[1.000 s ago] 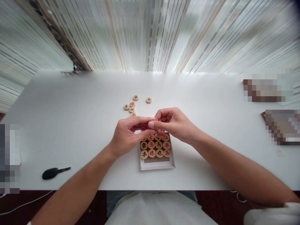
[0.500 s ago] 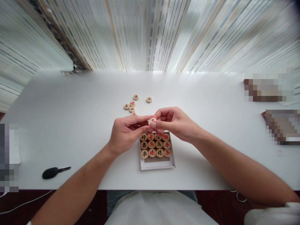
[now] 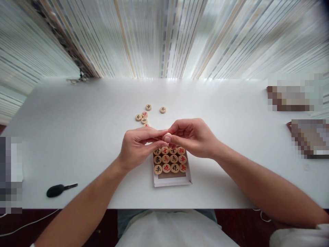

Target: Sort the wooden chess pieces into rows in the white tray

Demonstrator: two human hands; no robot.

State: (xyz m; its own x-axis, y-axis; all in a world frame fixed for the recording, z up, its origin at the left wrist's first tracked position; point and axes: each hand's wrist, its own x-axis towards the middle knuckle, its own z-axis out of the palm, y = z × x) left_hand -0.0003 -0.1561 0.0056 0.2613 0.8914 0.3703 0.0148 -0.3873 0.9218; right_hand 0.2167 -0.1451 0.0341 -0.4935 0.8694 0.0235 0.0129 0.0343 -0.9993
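Above the box, my left hand (image 3: 138, 144) and my right hand (image 3: 196, 139) meet at the fingertips, both closed on one round wooden Chinese chess piece (image 3: 167, 135). Its face is mostly hidden by my right thumb. Just below them is a shallow white box (image 3: 172, 183) with rows of pieces lying face up, such as a red horse piece (image 3: 166, 159) and a black cannon piece (image 3: 175, 168). My hands cover the box's far part. A strip of brown bottom shows along its near side.
Several loose pieces (image 3: 144, 120) lie beyond my left hand, one more piece (image 3: 162, 110) apart from them. A black brush-like object (image 3: 55, 190) lies at the left front. Blurred brown-edged objects (image 3: 290, 99) stand at the right. A striped curtain (image 3: 164, 37) hangs behind the white table (image 3: 231, 99).
The held piece has tilted between my fingers: the red mark on its face showed before and is now out of sight. My hands have barely moved.
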